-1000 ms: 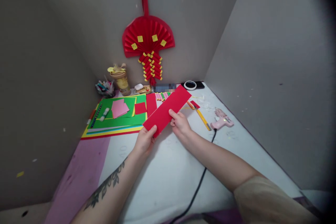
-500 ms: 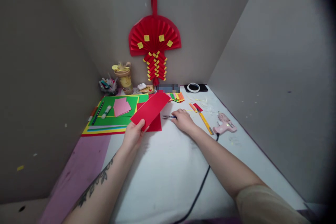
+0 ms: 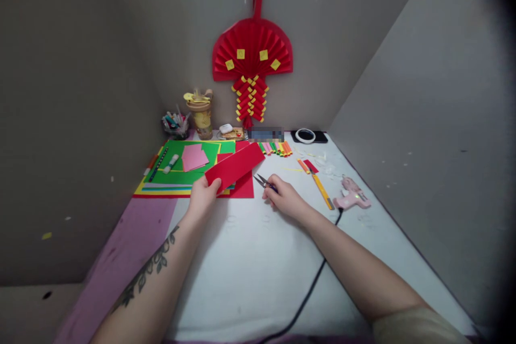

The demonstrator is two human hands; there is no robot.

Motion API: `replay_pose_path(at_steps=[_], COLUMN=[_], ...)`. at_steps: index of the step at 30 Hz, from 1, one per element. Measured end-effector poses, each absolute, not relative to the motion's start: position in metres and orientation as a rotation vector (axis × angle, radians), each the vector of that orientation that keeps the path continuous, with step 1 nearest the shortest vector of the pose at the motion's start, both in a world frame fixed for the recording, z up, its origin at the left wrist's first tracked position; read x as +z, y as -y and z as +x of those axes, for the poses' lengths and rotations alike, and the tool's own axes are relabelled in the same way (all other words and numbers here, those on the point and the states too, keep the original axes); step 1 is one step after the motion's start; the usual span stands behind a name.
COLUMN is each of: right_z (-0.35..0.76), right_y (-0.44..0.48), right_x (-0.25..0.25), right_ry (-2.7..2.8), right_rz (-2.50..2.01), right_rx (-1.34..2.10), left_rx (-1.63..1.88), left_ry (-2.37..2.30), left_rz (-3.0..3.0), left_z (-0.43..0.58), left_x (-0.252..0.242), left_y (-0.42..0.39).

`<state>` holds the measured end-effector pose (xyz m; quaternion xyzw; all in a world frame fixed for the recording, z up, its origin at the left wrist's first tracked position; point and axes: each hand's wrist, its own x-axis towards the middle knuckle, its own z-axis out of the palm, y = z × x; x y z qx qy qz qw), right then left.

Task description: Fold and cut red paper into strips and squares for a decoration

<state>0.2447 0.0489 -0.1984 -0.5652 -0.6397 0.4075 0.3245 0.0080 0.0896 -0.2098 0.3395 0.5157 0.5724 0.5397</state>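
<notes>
Between thumb and fingers, my left hand (image 3: pixel 205 193) grips the lower left end of a red paper strip (image 3: pixel 236 167), which slants up to the right. My right hand (image 3: pixel 282 194) is closed round the dark handles of small scissors (image 3: pixel 266 183). Their blades are parted a little and point up and left, just below the strip's right end without touching it. Beneath the strip lies a red sheet (image 3: pixel 245 188), beside green sheets (image 3: pixel 209 157) with pink paper pieces (image 3: pixel 193 158) on top.
At right lie a yellow cutter (image 3: pixel 322 191) and a pink glue gun (image 3: pixel 352 194), its black cord (image 3: pixel 310 290) crossing the table. Small coloured paper rolls (image 3: pixel 276 149), a cup (image 3: pixel 201 118) and a pen holder (image 3: pixel 176 124) stand or lie at the back. A red fan decoration (image 3: pixel 253 51) hangs on the wall.
My right hand has lifted the scissors off the table and turned their tips up towards the strip. The red strip has tilted flatter in my left hand. The camera view has shifted slightly.
</notes>
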Motion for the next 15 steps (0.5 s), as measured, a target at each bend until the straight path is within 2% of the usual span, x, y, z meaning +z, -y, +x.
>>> replay_pose_path(at_steps=[4,7,15], right_z=[0.226,0.216,0.206], right_y=[-0.040,-0.037,-0.027], right_x=[-0.209,-0.214,-0.210], right_ry=[1.662,1.530,1.300], right_rz=[-1.307,-1.187,-1.028], right_rx=[1.073,1.227,1.422], left_rx=[1.403,1.341,1.277], left_ry=[-1.234,-1.182,-0.881], left_rz=[1.053,1.191,1.020], left_z=[0.005,0.012,0.028], left_x=[-0.191,-0.179,-0.168], left_y=[-0.082,-0.074,-0.059])
